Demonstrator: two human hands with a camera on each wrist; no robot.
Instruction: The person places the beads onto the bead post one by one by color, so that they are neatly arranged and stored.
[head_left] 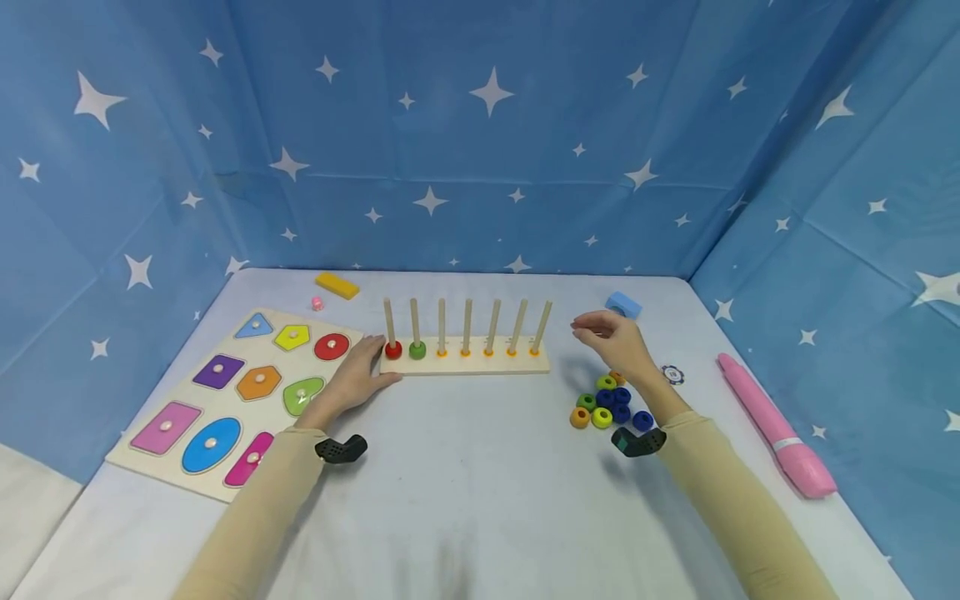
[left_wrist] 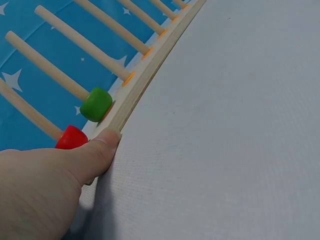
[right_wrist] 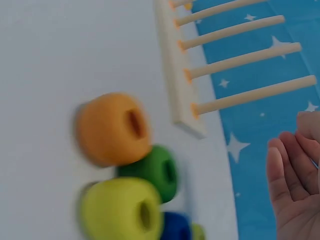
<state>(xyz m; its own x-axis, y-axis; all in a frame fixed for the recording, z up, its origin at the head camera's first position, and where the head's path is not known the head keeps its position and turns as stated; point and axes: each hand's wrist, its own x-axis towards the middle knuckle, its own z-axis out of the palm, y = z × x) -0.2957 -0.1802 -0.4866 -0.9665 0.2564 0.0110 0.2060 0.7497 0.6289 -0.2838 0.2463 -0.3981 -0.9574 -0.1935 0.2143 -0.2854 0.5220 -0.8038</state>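
Observation:
A wooden peg board [head_left: 465,360] with several upright pegs stands mid-table. A red bead [head_left: 393,349] sits on its first peg and a green bead [head_left: 417,350] on the second. My left hand [head_left: 371,367] lies flat on the table at the board's left end, and its thumb [left_wrist: 100,147] presses the base [left_wrist: 150,65] beside the red bead [left_wrist: 71,137]. My right hand [head_left: 594,331] hovers empty, fingers relaxed, off the board's right end and above a pile of loose beads [head_left: 607,404]. The right wrist view shows an orange bead [right_wrist: 114,129], a green one [right_wrist: 152,172] and a yellow-green one [right_wrist: 120,210].
A shape puzzle board [head_left: 240,392] lies at the left. A yellow block [head_left: 337,285] and a small pink piece [head_left: 318,304] sit behind it. A light blue block [head_left: 623,305], a round chip [head_left: 672,374] and a long pink pen-like object [head_left: 776,433] lie at the right. Blue starred cloth walls surround the table.

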